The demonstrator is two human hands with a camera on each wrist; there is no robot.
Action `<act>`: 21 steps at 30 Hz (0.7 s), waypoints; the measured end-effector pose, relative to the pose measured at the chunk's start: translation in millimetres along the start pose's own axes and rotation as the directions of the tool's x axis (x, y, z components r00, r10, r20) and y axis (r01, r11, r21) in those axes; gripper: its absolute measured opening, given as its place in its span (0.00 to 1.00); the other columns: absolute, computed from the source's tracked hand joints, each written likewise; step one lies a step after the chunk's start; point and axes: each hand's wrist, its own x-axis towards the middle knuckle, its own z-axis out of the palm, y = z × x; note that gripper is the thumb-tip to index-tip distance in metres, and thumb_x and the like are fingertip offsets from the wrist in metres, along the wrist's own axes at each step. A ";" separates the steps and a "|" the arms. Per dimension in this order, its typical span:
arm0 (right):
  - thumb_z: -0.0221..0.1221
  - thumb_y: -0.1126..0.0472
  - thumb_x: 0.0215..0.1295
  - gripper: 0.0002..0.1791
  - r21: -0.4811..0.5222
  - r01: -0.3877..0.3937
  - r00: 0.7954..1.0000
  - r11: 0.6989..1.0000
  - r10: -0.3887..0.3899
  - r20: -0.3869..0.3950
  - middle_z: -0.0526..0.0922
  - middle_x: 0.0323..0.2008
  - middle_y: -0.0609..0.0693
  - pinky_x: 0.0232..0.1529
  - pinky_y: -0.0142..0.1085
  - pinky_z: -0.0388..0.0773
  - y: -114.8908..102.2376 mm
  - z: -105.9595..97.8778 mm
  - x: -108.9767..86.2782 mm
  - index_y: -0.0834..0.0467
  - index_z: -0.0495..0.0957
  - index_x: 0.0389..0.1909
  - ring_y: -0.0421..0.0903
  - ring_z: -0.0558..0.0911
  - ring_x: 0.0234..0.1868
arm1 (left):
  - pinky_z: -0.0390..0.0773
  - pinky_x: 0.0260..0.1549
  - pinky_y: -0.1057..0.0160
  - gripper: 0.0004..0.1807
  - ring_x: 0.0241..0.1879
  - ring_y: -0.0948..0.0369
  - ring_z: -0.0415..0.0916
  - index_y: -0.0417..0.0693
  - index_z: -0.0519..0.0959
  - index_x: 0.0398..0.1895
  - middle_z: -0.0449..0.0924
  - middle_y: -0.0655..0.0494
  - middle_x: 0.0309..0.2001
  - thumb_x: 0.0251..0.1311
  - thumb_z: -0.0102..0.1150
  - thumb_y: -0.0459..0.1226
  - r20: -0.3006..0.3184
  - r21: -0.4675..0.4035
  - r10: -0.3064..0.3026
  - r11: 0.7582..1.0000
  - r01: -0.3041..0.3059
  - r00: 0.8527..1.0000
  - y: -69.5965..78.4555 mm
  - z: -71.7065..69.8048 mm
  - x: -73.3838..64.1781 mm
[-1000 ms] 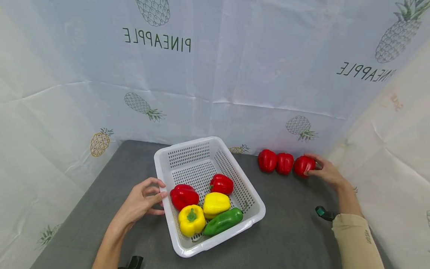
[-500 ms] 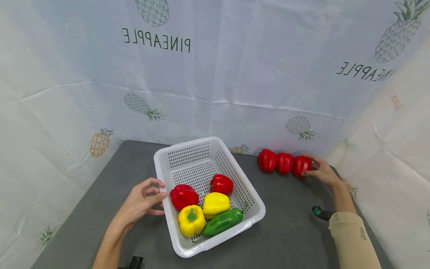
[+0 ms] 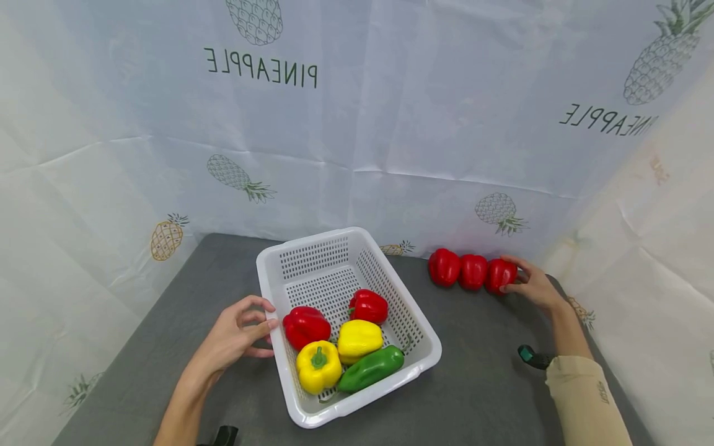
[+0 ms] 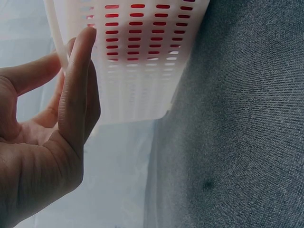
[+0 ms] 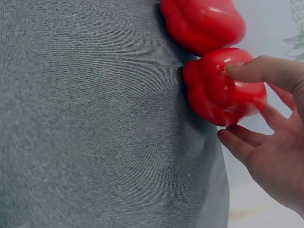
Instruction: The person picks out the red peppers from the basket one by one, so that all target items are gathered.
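My left hand (image 3: pixel 231 334) pinches the left rim of a white perforated plastic basket (image 3: pixel 313 255); in the left wrist view the thumb and fingers (image 4: pixel 76 90) lie on either side of that rim. Far right, my right hand (image 3: pixel 535 288) holds a red bell pepper (image 3: pixel 500 276), thumb on its near side, other fingers around its far side and partly hidden. That pepper rests on the table at the right end of a row, touching the middle red bell pepper (image 3: pixel 473 271). Another red bell pepper (image 3: pixel 444 267) ends the row on the left.
Inside the basket lie two red bell peppers (image 3: pixel 306 327), two yellow bell peppers (image 3: pixel 359 341) and a long green pepper (image 3: pixel 371 368). A pineapple-print cloth (image 3: pixel 334 124) hangs close behind the row. Dark grey fabric covers the table (image 3: pixel 457 396).
My right hand has moved slightly left with the red bell pepper, closing the gap to the middle one; it then stays there. The left hand and basket have not moved.
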 end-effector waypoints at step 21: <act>0.67 0.59 0.75 0.45 0.007 0.069 0.998 0.998 -0.068 -0.017 0.51 0.86 0.68 0.58 0.13 0.76 -37.0 -19.4 -10.3 0.57 0.55 0.86 0.78 0.57 0.83 | 0.94 0.37 0.45 0.26 0.37 0.51 0.87 0.36 0.70 0.64 0.86 0.43 0.44 0.71 0.71 0.37 0.004 -0.002 0.018 1.000 -0.018 1.000 -1.2 -0.7 -0.4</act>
